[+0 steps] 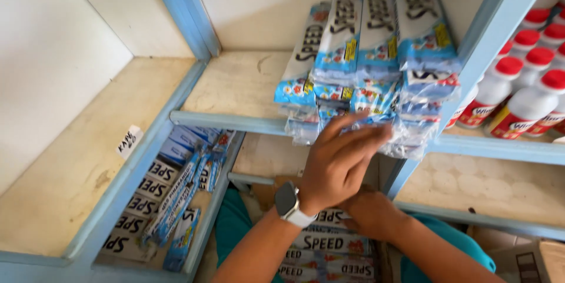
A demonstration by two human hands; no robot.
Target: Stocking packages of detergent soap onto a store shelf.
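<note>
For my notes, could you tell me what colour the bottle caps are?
Red caps on white bottles, head view.

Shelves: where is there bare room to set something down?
Bare: the shelf board left of the packet stack, the far-left compartment around its paper label, and the board under the bottles. Crowded: the stack where the left hand presses.

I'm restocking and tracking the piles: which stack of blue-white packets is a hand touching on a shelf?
The stack on the middle shelf; the left hand presses its front, unlike the lower-left pile.
</note>
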